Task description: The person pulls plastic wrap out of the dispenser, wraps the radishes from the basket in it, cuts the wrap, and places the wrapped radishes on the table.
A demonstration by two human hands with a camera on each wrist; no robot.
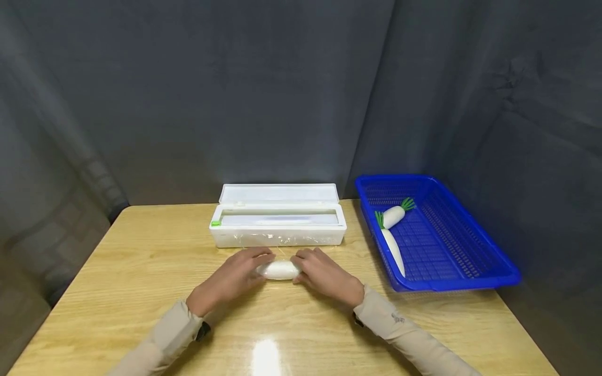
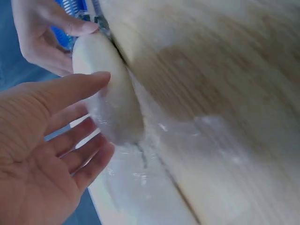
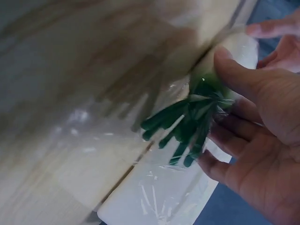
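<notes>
A white radish (image 1: 280, 270), with clear cling film around it, lies crosswise in front of the film box. My left hand (image 1: 237, 274) holds its left end, thumb on the near side and fingers behind. At the other end my right hand (image 1: 326, 274) grips it beside the green leaves (image 3: 187, 117), which show in the right wrist view under the film. Loose cling film (image 2: 129, 176) stretches from the radish toward the white box in the left wrist view.
The long white cling film box (image 1: 277, 239) stands behind my hands, its lid (image 1: 279, 194) raised and a roll inside. To the right, a blue basket (image 1: 461, 285) contains a short white radish (image 1: 393, 216) and a longer one (image 1: 393, 250). Dark curtains (image 1: 291, 94) enclose the table.
</notes>
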